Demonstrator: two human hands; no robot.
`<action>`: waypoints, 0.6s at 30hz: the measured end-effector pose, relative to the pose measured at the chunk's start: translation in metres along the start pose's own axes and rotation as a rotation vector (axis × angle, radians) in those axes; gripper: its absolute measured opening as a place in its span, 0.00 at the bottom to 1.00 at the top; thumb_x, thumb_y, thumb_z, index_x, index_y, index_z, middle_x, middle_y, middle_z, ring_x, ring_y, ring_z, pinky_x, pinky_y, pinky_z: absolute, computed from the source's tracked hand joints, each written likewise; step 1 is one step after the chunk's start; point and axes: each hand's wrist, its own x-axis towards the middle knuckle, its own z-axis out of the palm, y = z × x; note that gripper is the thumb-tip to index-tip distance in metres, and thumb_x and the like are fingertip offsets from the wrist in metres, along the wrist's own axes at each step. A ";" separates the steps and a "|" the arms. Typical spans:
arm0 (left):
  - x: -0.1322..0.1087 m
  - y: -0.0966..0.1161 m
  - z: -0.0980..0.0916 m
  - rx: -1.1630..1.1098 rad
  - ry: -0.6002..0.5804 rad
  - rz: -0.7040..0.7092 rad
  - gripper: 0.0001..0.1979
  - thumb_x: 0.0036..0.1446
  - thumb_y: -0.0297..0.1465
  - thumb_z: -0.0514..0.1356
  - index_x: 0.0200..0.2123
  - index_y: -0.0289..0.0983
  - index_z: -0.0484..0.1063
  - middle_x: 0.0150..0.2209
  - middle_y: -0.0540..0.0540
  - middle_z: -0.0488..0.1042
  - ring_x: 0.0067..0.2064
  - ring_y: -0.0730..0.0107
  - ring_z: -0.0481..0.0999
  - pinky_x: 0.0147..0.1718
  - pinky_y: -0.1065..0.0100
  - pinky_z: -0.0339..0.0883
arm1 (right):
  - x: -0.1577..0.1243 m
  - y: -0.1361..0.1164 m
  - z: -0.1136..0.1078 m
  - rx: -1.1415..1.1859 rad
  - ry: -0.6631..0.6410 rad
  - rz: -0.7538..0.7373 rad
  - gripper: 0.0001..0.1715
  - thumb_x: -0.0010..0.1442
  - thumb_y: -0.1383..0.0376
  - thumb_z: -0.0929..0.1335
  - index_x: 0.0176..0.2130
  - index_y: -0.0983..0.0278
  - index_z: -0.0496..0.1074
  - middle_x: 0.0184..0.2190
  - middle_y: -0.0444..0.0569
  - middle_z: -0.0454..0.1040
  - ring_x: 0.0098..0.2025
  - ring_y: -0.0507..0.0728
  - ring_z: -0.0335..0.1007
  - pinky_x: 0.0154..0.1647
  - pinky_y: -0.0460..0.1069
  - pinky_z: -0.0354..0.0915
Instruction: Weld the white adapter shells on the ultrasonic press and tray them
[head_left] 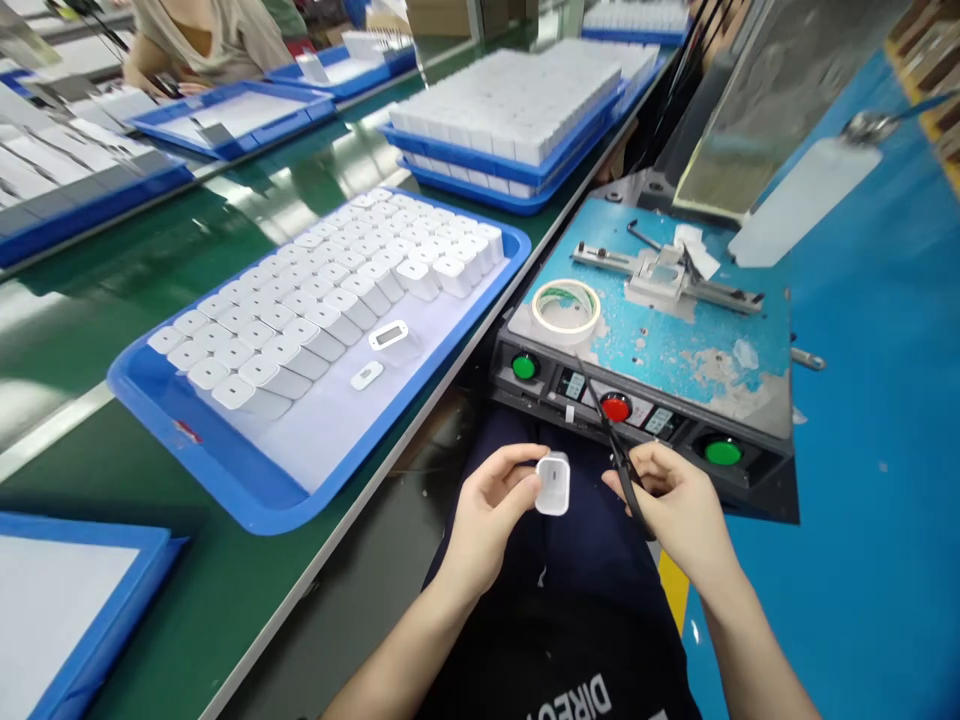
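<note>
Over my lap, my left hand pinches a small white plastic housing, its hollow open side facing me. My right hand grips a pair of black tweezers or slim scissors; which of the two I cannot tell. The tool's thin tip points up and left, in front of the machine's button panel. Left of my hands, a blue tray carries rows of white housings. Near its right side lie a white housing with a grey slot and a loose white end cap.
A press-like machine with a worn blue top holds a metal fixture and a tape roll. Its front has green buttons and a red button. Stacked full trays stand behind on the green bench. A person sits across.
</note>
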 end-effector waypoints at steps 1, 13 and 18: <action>0.000 0.003 -0.001 0.006 0.018 0.003 0.14 0.52 0.36 0.65 0.41 0.36 0.75 0.41 0.43 0.76 0.39 0.67 0.74 0.34 0.72 0.67 | 0.005 0.002 -0.009 -0.122 0.079 -0.011 0.18 0.50 0.51 0.71 0.28 0.61 0.66 0.23 0.44 0.70 0.25 0.54 0.65 0.26 0.47 0.59; 0.006 0.007 -0.004 0.037 0.030 0.030 0.16 0.50 0.40 0.66 0.39 0.37 0.76 0.42 0.42 0.76 0.42 0.62 0.75 0.35 0.71 0.68 | 0.090 -0.008 -0.095 -0.903 0.325 -0.151 0.24 0.58 0.54 0.63 0.45 0.66 0.76 0.44 0.57 0.78 0.42 0.66 0.75 0.34 0.54 0.68; 0.006 0.004 -0.006 0.051 0.038 0.037 0.16 0.49 0.42 0.66 0.39 0.38 0.77 0.41 0.43 0.77 0.41 0.63 0.74 0.34 0.71 0.68 | 0.097 -0.002 -0.078 -0.920 0.409 -0.279 0.23 0.61 0.58 0.60 0.45 0.67 0.76 0.48 0.59 0.76 0.46 0.68 0.72 0.42 0.59 0.68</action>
